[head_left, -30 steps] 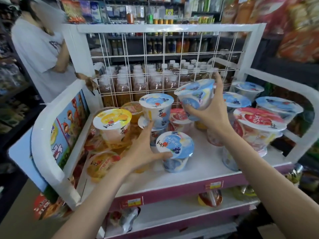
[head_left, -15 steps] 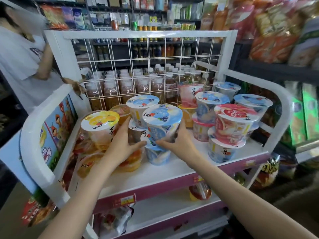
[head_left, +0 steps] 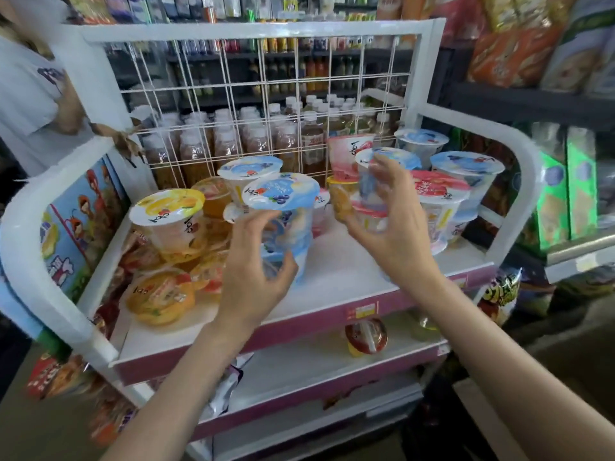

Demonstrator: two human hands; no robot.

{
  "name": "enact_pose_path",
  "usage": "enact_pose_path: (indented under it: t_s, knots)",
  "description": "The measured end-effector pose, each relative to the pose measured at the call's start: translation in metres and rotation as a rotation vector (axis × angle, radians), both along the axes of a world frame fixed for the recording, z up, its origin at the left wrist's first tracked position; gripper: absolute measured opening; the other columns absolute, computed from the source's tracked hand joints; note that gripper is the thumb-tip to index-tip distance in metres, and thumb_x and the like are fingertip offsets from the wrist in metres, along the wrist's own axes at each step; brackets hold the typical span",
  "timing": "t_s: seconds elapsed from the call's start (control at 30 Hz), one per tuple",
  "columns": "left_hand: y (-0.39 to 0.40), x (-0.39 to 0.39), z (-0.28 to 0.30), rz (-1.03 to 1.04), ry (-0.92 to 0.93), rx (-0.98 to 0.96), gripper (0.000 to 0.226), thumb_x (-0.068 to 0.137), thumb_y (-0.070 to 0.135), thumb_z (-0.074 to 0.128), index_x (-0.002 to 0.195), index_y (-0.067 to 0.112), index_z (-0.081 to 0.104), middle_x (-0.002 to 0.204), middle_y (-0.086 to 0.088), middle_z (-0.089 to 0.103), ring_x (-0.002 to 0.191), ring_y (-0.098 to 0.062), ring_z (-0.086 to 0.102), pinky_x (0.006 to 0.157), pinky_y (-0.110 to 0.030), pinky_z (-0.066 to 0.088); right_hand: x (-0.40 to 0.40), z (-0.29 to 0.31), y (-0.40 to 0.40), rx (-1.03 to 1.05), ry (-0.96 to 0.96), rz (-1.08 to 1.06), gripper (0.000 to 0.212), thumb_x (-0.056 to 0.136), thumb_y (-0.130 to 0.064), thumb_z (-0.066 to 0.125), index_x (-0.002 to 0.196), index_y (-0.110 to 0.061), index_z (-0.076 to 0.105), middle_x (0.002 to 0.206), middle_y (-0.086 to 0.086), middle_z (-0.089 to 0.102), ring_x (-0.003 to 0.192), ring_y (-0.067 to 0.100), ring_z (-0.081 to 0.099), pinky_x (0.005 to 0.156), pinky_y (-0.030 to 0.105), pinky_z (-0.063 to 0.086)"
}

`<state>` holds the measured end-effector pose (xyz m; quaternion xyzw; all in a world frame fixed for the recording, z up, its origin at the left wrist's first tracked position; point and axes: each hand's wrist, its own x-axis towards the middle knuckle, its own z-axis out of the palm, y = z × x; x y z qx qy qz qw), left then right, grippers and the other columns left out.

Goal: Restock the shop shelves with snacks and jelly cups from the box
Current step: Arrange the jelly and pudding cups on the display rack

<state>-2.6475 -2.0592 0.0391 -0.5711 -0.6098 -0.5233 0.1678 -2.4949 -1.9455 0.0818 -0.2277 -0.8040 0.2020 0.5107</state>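
Left hand (head_left: 253,281): fingers curled round the lower of two stacked blueberry jelly cups (head_left: 283,224), at the middle of the top shelf (head_left: 336,281) toward its front edge; the grip looks meant to steady the stack, since the upper cup rides loose on the lower lid.
Right hand (head_left: 396,227): spread and holding nothing, palm just beside the stack, fingers apart; blurred.
Cups, sealed, clear walls: fruit pieces in pale jelly show through.
Yellow-lidded cup (head_left: 168,217), left side, standing on flat orange jelly packs (head_left: 159,294) heaped toward the front left corner.
Right rear corner: red- and blue-lidded cups (head_left: 442,194) stacked in twos against the wire grid (head_left: 266,104), likely to save floor area.
Lower shelf (head_left: 299,361): one small red-capped item, a foil pack at its left edge.
Supply box: not in view
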Motion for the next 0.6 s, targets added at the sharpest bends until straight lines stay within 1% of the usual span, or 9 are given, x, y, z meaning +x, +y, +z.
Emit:
enact_pose_path:
  t_s: [0.07, 0.1, 0.17, 0.23, 0.3, 0.37, 0.47, 0.53, 0.6]
  knots:
    - [0.017, 0.021, -0.001, -0.047, -0.017, -0.049, 0.048, 0.076, 0.025, 0.055, 0.121, 0.018, 0.04, 0.114, 0.001, 0.043, 0.105, -0.015, 0.046, 0.091, -0.015, 0.038, 0.024, 0.013, 0.017, 0.094, -0.04, -0.085, 0.059, 0.081, -0.024, 0.069, 0.131, -0.007, 0.042, 0.124, 0.005, 0.044, 0.117, 0.014, 0.04, 0.096, 0.014, 0.031]
    - [0.027, 0.031, -0.003, -0.07, -0.036, -0.087, 0.05, 0.076, 0.027, 0.056, 0.122, 0.02, 0.039, 0.115, 0.005, 0.041, 0.106, -0.014, 0.046, 0.092, -0.016, 0.038, 0.035, 0.017, 0.028, 0.115, -0.104, -0.132, 0.059, 0.08, -0.031, 0.069, 0.129, -0.009, 0.044, 0.127, 0.008, 0.044, 0.119, 0.019, 0.038, 0.098, 0.02, 0.031]
    - [0.049, 0.051, -0.01, -0.11, -0.086, -0.177, 0.056, 0.076, 0.028, 0.063, 0.126, 0.02, 0.039, 0.116, 0.009, 0.039, 0.107, -0.008, 0.043, 0.093, -0.017, 0.037, 0.054, 0.02, 0.052, 0.087, -0.296, -0.222, 0.071, 0.075, -0.046, 0.071, 0.132, -0.014, 0.043, 0.134, 0.013, 0.037, 0.126, 0.03, 0.031, 0.104, 0.039, 0.029]
    - [0.07, 0.072, -0.015, -0.138, -0.174, -0.296, 0.069, 0.075, 0.027, 0.072, 0.132, 0.018, 0.035, 0.123, 0.003, 0.042, 0.109, -0.006, 0.042, 0.093, -0.019, 0.037, 0.068, 0.02, 0.074, -0.036, -0.474, -0.242, 0.083, 0.069, -0.059, 0.07, 0.136, -0.02, 0.039, 0.138, 0.013, 0.031, 0.129, 0.035, 0.028, 0.106, 0.046, 0.027]
    - [0.088, 0.091, -0.021, -0.146, -0.246, -0.382, 0.08, 0.073, 0.026, 0.077, 0.136, 0.021, 0.028, 0.133, 0.001, 0.04, 0.115, -0.007, 0.041, 0.094, -0.019, 0.034, 0.074, 0.019, 0.089, -0.174, -0.51, -0.137, 0.085, 0.067, -0.058, 0.072, 0.136, -0.023, 0.036, 0.136, 0.011, 0.032, 0.126, 0.031, 0.035, 0.102, 0.036, 0.031]
    - [0.105, 0.106, -0.025, -0.14, -0.301, -0.406, 0.089, 0.07, 0.028, 0.079, 0.139, 0.024, 0.022, 0.137, 0.004, 0.037, 0.12, -0.006, 0.039, 0.097, -0.019, 0.032, 0.076, 0.017, 0.099, -0.212, -0.474, -0.053, 0.084, 0.067, -0.054, 0.075, 0.136, -0.024, 0.036, 0.134, 0.01, 0.035, 0.122, 0.025, 0.041, 0.093, 0.027, 0.033]
    - [0.124, 0.122, -0.031, -0.13, -0.392, -0.409, 0.104, 0.066, 0.028, 0.082, 0.144, 0.021, 0.015, 0.137, 0.005, 0.035, 0.122, -0.003, 0.035, 0.103, -0.02, 0.03, 0.082, 0.015, 0.109, -0.198, -0.419, 0.017, 0.085, 0.067, -0.051, 0.076, 0.136, -0.025, 0.034, 0.131, 0.008, 0.039, 0.118, 0.02, 0.044, 0.084, 0.02, 0.03]
    - [0.134, 0.129, -0.034, -0.118, -0.427, -0.418, 0.109, 0.063, 0.027, 0.084, 0.144, 0.025, 0.011, 0.137, 0.004, 0.037, 0.123, -0.003, 0.036, 0.102, -0.017, 0.029, 0.091, 0.013, 0.114, -0.203, -0.357, 0.064, 0.087, 0.065, -0.05, 0.078, 0.136, -0.026, 0.034, 0.131, 0.006, 0.042, 0.117, 0.018, 0.043, 0.084, 0.019, 0.029]
    - [0.141, 0.134, -0.035, -0.09, -0.457, -0.384, 0.109, 0.06, 0.025, 0.087, 0.141, 0.03, 0.014, 0.136, 0.002, 0.042, 0.12, -0.002, 0.04, 0.098, -0.01, 0.032, 0.101, 0.014, 0.118, -0.187, -0.324, 0.107, 0.087, 0.064, -0.044, 0.081, 0.136, -0.026, 0.034, 0.129, 0.006, 0.043, 0.113, 0.015, 0.044, 0.086, 0.021, 0.032]
